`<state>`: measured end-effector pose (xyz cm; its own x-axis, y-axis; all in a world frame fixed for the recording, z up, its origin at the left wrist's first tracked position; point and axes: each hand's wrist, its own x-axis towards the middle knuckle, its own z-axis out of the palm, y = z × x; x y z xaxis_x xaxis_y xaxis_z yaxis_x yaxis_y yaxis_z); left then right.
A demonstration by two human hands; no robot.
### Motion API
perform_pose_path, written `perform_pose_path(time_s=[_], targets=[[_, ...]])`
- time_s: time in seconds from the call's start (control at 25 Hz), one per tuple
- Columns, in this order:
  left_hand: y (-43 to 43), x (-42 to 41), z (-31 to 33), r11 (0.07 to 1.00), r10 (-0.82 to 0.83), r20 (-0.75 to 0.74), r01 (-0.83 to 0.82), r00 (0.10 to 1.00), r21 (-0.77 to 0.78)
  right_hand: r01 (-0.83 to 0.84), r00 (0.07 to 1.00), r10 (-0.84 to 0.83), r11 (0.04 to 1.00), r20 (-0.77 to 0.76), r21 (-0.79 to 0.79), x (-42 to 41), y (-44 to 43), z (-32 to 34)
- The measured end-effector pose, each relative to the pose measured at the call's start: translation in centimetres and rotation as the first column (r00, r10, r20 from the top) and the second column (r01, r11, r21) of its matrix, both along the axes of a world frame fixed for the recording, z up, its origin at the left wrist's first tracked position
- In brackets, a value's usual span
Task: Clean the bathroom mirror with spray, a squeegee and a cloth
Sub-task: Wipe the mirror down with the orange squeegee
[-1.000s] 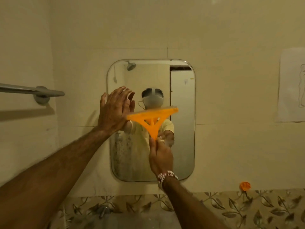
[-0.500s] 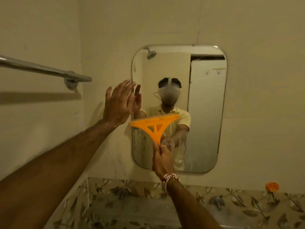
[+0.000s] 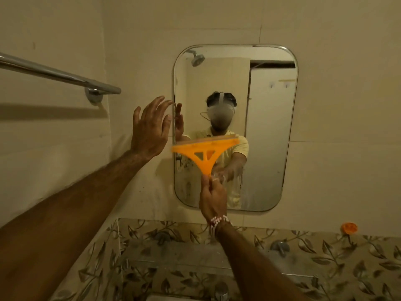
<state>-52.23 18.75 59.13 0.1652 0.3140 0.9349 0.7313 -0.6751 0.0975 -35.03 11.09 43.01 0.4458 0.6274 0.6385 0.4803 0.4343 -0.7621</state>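
Observation:
A rounded rectangular mirror point(image 3: 269, 131) hangs on the cream wall, its lower left part streaked and smeared. My right hand point(image 3: 212, 198) grips the handle of an orange squeegee point(image 3: 205, 149), whose blade lies roughly level across the left half of the mirror at mid height. My left hand point(image 3: 149, 129) is raised with fingers spread at the mirror's left edge, fingertips at or near the frame. No spray bottle or cloth is in view.
A chrome towel bar point(image 3: 58, 74) juts from the left wall at hand height. Below the mirror runs a leaf-patterned tile band point(image 3: 303, 246) with taps point(image 3: 280, 246) and a tap point(image 3: 221, 290) at the bottom edge. A small orange object point(image 3: 349, 228) sits at the right.
The view has shifted so the mirror sits further right and lower in frame. The squeegee has slid lower on the glass. My left hand stays open by the left edge.

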Motion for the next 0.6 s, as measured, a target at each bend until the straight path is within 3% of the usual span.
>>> perform_pose_path(time_s=[0.16,0.28,0.44,0.6], targets=[[-0.4,1.0,-0.4,1.0,-0.01,-0.012,0.01,1.0,-0.005,0.078,0.989,-0.078,0.997,-0.123,-0.002,1.8,0.6,2.2],[-0.6,2.4,-1.4,0.999,-0.033,-0.029,0.034,0.999,0.013,0.035,0.99,-0.051,0.993,-0.135,-0.115,3.2,-0.2,-3.9],[-0.9,4.7,-2.7,0.998,-0.059,-0.063,0.059,0.996,-0.008,0.103,0.985,-0.131,0.97,-0.114,-0.219,3.5,-2.9,-12.2],[-1.0,6.2,-3.0,0.995,-0.096,-0.054,0.096,0.994,-0.002,0.082,0.989,-0.105,0.976,-0.108,-0.2,4.0,-4.5,-11.4]])
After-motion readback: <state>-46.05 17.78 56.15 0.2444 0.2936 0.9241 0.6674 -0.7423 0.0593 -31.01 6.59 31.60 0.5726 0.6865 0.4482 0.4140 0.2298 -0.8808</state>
